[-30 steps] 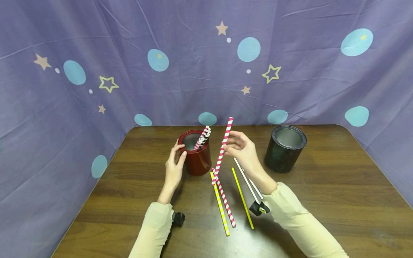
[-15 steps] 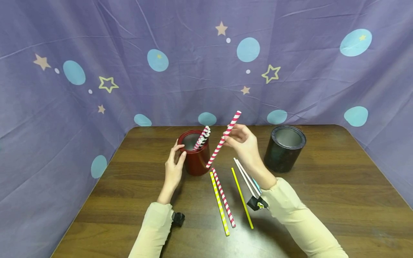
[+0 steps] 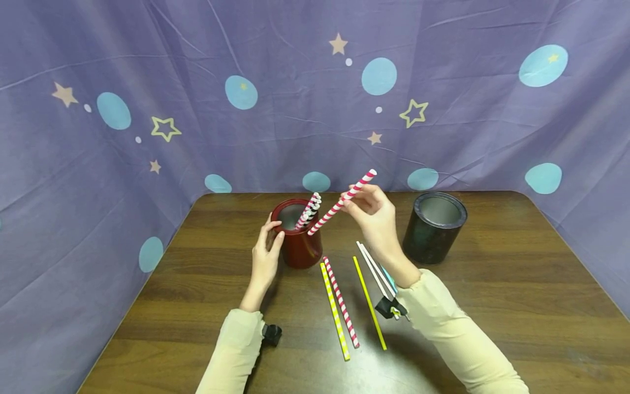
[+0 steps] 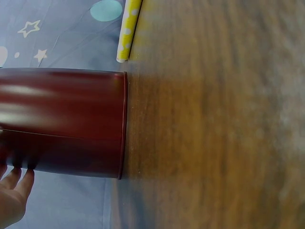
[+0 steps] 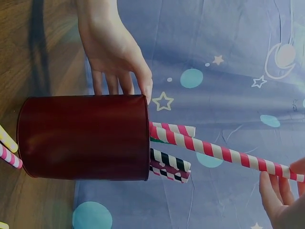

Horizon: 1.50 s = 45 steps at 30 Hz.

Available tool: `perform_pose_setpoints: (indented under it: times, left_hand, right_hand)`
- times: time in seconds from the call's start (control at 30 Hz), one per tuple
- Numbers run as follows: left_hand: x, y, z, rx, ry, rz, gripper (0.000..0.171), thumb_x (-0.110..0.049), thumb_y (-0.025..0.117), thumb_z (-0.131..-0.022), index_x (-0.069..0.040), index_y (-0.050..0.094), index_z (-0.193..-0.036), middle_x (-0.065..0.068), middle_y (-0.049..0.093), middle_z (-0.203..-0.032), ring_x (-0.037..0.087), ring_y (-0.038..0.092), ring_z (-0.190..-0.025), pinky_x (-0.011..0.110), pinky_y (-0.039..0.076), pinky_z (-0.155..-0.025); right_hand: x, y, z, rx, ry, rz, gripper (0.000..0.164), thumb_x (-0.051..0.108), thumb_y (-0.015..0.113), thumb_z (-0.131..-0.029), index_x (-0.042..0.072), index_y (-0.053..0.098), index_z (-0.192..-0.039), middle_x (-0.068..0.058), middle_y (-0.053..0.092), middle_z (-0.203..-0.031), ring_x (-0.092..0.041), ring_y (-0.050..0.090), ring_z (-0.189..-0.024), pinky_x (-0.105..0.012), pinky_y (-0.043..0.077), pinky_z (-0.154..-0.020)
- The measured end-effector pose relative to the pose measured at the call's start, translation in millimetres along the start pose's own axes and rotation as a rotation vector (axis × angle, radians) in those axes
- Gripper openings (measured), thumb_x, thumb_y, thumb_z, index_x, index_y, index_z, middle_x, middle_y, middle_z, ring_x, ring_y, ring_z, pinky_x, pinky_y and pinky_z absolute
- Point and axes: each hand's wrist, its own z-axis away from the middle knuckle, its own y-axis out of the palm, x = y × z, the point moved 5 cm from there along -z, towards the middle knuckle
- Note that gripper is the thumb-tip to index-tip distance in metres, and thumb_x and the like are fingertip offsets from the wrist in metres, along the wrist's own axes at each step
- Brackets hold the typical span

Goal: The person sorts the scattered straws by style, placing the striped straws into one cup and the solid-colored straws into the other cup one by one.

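Note:
My left hand [image 3: 266,254] holds the dark red can [image 3: 302,249] at its left side, thumb and fingers at the rim. The can stands upright. Several striped paper straws [image 3: 309,211] lean out of its right side; pink-and-white and black-and-white ones show in the right wrist view. Between the thumb and fingers of my right hand [image 3: 379,221] is a red-and-white striped paper straw [image 3: 339,205], tilted with its lower end at the can's front rim. The right wrist view shows that straw [image 5: 214,150] meeting the can's mouth, beside the others.
On the wooden table [image 3: 197,306] lie a yellow-and-white straw [image 3: 336,312], another red-and-white straw [image 3: 342,302] and a thin yellow straw [image 3: 370,302]. Thin white straws [image 3: 376,269] lie partly under my right wrist. A black can [image 3: 435,230] stands at the right.
My right hand has raised the straw and tilted it further, bringing its lower end up and left to the red can's rim. My left hand has stayed on the can.

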Motion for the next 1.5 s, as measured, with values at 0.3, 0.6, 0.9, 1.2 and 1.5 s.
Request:
perform_pose_setpoints:
  times: [0.3,0.6,0.9,1.2,1.5]
  left_hand:
    - [-0.6,0.9,0.2,0.001,0.005,0.008,0.029,-0.003,0.048,-0.089,0.010,0.047,-0.115,0.020,0.032,-0.138,0.028,0.038,-0.122,0.021,0.033,-0.100]
    - [0.6,-0.1,0.0,0.006,-0.001,-0.015,0.029,-0.004,0.048,-0.090,0.008,0.047,-0.116,0.018,0.032,-0.139,0.026,0.038,-0.123,0.030,0.031,-0.102]
    - [0.9,0.0,-0.1,-0.001,-0.008,-0.009,0.029,-0.005,0.049,-0.089,0.008,0.047,-0.115,0.018,0.032,-0.139,0.026,0.039,-0.122,0.028,0.032,-0.101]
    - [0.3,0.3,0.2,-0.006,-0.013,0.008,0.029,-0.004,0.049,-0.089,0.009,0.047,-0.115,0.018,0.032,-0.138,0.026,0.039,-0.122,0.020,0.032,-0.100]
    - [0.3,0.0,0.5,-0.006,-0.016,0.018,0.029,-0.003,0.049,-0.089,0.009,0.047,-0.115,0.018,0.032,-0.139,0.027,0.039,-0.121,0.018,0.033,-0.099]
  right_hand:
    - [2,2,0,-0.014,-0.088,0.099,0.024,-0.014,0.056,-0.077,0.005,0.053,-0.091,-0.003,0.063,-0.091,-0.013,0.062,-0.083,-0.029,0.052,-0.077]
    - [-6,4,-4,-0.011,-0.102,0.082,0.023,-0.015,0.056,-0.076,0.003,0.054,-0.090,-0.001,0.063,-0.089,-0.013,0.062,-0.084,-0.030,0.052,-0.079]
    - [-12,8,-7,0.002,-0.134,0.103,0.022,-0.015,0.057,-0.076,-0.014,0.048,-0.097,-0.011,0.064,-0.092,-0.012,0.062,-0.084,-0.030,0.052,-0.079]
    - [-14,13,-5,0.012,-0.124,0.136,0.023,-0.013,0.057,-0.077,-0.014,0.049,-0.098,-0.019,0.062,-0.094,-0.014,0.061,-0.086,-0.030,0.051,-0.080]
    - [-29,19,-1,0.041,-0.067,0.126,0.021,-0.013,0.057,-0.078,-0.013,0.051,-0.097,-0.026,0.060,-0.095,-0.025,0.061,-0.089,-0.031,0.051,-0.081]
